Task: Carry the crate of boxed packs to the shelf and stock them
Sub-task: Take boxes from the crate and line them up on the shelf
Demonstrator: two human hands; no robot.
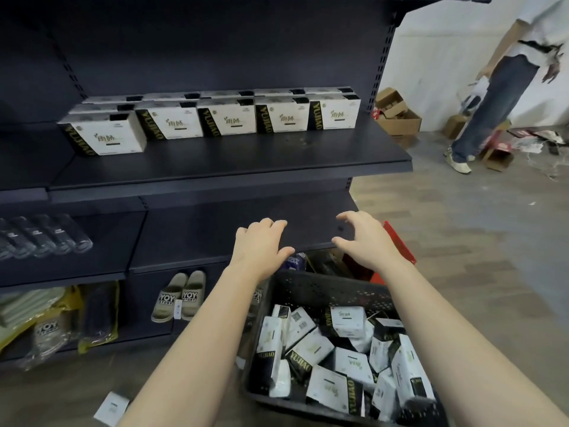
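Both arms are out in front, and neither hand has hold of anything. The left hand [261, 241] hovers just past centre, fingers loosely bent, palm down, thumb tip pointing toward three o'clock. The right hand [366, 238] sits beside it at three o'clock, fingers spread and hooked like a claw, nothing between them. Both hang in front of the dark middle shelf [191, 238], and I cannot tell whether they touch it.

Down at five o'clock is the black crate [323, 291] on the floor, under the right forearm. It is loaded with white-and-black packs [348, 325], tumbled at all angles, some on edge, some flat.

Up at twelve o'clock, the upper shelf [246, 161] carries a front row of five boxes [228, 121] of the same kind, faces forward, more lined up behind them. The front strip of that shelf is bare.

One stray pack [112, 408] lies on the floor at seven o'clock, well apart from the crate. At nine o'clock, dark bottles [46, 238] lie on their sides. At eight o'clock, a pair of beige slippers [181, 297] stands on the bottom level. Something red [397, 241] pokes out behind the right hand.

Over at two o'clock another person [498, 97] stands among cardboard boxes [397, 115] by the white wall.
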